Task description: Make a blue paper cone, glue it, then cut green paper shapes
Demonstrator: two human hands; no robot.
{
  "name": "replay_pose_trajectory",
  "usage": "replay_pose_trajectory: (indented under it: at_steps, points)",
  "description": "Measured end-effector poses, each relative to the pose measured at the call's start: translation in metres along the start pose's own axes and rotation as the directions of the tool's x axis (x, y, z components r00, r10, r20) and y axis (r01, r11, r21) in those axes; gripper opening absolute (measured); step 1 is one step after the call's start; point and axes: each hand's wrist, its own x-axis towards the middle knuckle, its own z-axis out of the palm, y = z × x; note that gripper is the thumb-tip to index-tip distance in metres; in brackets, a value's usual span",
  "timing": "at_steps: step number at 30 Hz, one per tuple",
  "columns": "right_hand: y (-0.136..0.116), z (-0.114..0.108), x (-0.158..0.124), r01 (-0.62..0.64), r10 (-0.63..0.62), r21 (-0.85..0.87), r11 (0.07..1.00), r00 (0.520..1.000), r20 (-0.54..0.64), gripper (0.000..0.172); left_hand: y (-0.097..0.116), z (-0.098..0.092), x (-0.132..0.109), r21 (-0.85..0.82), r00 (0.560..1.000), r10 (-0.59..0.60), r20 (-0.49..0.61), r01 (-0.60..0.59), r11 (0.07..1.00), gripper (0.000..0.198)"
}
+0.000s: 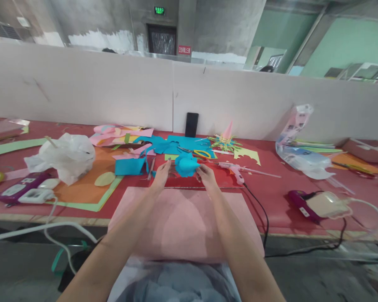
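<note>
A bright blue scalloped paper piece, like a paper flower point(186, 164), is held up in front of me between both hands. My left hand point(164, 174) has its fingers closed at the flower's left edge. On the other side, my right hand point(206, 174) pinches the right edge between thumb and fingers. Just behind the flower lie yellow-handled scissors point(202, 154) on cut blue paper point(189, 143). A pink glue gun point(234, 169) rests to the right of my right hand. Below the hands is a pink sheet point(185, 226) at the table edge.
A folded blue piece point(129, 166) and pink scraps point(119, 134) lie left. A phone point(192, 124) leans on the white partition point(239, 100). Further out are a pink-coned paper piece point(227, 136), a crumpled white bag point(66, 155), power strips point(305, 205) and trailing cables point(264, 214).
</note>
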Motion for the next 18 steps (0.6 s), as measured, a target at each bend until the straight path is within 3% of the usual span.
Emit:
replay_pose_trajectory:
  at_steps: [5, 10, 18]
  points:
    - [-0.0059, 0.0021, -0.0035, -0.024, 0.025, -0.023, 0.999, 1.000, 0.019, 0.039, -0.0024, -0.0014, 0.0018, 0.140, 0.995, 0.086, 0.049, -0.093, 0.986, 0.043]
    - [-0.0076, 0.0024, -0.0041, -0.040, 0.038, -0.051, 0.998, 0.998, -0.041, 0.042, -0.0038, -0.0027, 0.0034, 0.252, 0.987, 0.129, 0.100, -0.150, 0.956, 0.040]
    - [-0.0067, -0.0009, -0.0029, 0.067, -0.086, -0.191, 0.979, 0.992, -0.090, 0.040, -0.0026, -0.0011, 0.0002, 0.328, 0.985, 0.117, 0.130, -0.154, 0.932, 0.039]
